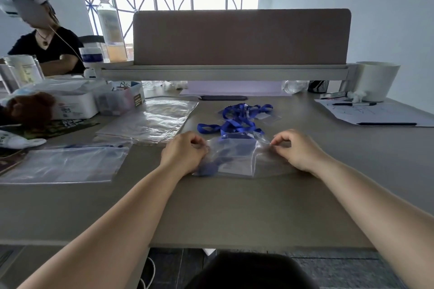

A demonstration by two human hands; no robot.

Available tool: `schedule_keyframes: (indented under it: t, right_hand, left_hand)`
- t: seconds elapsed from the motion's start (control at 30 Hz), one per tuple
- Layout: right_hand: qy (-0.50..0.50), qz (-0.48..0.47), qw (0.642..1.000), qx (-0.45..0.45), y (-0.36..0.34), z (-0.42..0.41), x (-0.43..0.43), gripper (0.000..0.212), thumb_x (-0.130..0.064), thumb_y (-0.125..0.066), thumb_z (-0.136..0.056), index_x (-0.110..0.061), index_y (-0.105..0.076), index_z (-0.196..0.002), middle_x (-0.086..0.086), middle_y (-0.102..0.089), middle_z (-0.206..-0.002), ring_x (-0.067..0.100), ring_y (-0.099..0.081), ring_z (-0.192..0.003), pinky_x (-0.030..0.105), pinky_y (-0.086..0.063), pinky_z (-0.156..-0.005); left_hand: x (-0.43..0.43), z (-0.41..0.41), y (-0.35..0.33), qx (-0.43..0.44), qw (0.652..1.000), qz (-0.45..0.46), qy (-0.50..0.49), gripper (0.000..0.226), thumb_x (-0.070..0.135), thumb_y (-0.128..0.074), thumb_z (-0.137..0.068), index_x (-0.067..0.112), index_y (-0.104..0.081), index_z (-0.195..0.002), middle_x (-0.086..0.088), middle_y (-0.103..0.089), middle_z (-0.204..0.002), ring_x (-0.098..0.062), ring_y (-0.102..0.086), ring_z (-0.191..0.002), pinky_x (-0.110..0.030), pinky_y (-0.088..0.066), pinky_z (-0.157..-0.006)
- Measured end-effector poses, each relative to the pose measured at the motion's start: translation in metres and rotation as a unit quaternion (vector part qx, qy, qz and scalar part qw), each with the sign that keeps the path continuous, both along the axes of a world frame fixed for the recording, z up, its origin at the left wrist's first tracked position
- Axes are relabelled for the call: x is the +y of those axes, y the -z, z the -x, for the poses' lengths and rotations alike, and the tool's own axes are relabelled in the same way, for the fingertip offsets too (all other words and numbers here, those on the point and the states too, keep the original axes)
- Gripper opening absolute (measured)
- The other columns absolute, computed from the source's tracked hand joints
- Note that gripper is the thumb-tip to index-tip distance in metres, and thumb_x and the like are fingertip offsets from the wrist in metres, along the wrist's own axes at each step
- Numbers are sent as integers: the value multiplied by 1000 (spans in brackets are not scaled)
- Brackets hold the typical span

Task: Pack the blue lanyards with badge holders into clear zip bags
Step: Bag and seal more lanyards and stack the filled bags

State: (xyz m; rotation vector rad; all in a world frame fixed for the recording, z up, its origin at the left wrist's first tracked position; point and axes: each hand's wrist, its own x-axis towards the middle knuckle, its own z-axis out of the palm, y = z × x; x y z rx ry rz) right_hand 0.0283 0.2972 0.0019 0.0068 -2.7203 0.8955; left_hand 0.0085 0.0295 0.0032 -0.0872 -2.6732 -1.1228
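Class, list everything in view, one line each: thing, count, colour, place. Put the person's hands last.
Held bag: one, clear, blue lanyard inside, between the hands.
Loose lanyards: pile, count unclear, blue, beyond the held bag.
Empty bags: stack, clear, left of the lanyards.
Near bags: at least one, clear, near left.
Divider: one, brown, at the back.
Bottle: one, clear, left of the divider.
Pot: one, white, far right.
Pens: two, black, on paper, right.
Other person: one, black top, far left.
Left hand: one, pinches the held bag's left edge.
Right hand: one, pinches its right edge.
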Motion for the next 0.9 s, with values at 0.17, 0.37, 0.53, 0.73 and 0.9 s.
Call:
schedule_keyframes:
  t: [0.17,0.37,0.53,0.73,0.9]
  right_hand:
    - [-39,105,991,75,-21,-19,-17,3,-21,-67,-85,-19,-65,-84,-2,-66,-85,13,-57,-81,24,-43,-70]
    - [-98,143,980,95,-41,-25,-74,5,-14,-67,-85,-17,-64,-83,-2,-66,-80,9,-57,-72,14,-44,-66]
    - [-146,155,974,82,-47,-11,-148,9,-25,-68,-85,-18,-64,-81,0,-67,-79,9,-55,-70,20,-42,-66]
    - [-210,143,965,69,-33,12,-239,15,-26,-70,-84,-13,-64,-79,-7,-55,-64,4,-45,-58,10,-34,-52]
    - [-212,54,974,58,-12,35,-287,17,-34,-71,-80,-20,-63,-74,-1,-62,-72,18,-58,-71,31,-48,-68]
  left_hand:
    - [-10,-5,-15,44,992,-113,22,6,21,-65,-85,26,-63,-84,8,-65,-82,-16,-61,-74,-26,-44,-64]
    - [-63,-19,-30,75,980,-182,-35,13,15,-67,-84,24,-59,-89,-2,-70,-83,-26,-68,-78,-37,-52,-78]
    - [-138,-34,-44,111,967,-194,-125,23,17,-68,-81,21,-58,-101,3,-67,-90,-18,-65,-78,-25,-47,-57]
    - [-223,-39,-43,144,956,-150,-208,21,19,-67,-82,24,-57,-100,5,-66,-91,-16,-64,-77,-23,-43,-49]
    - [-264,-28,-24,115,957,-19,-267,18,25,-60,-82,29,-57,-100,10,-66,-92,-18,-62,-90,-35,-51,-79]
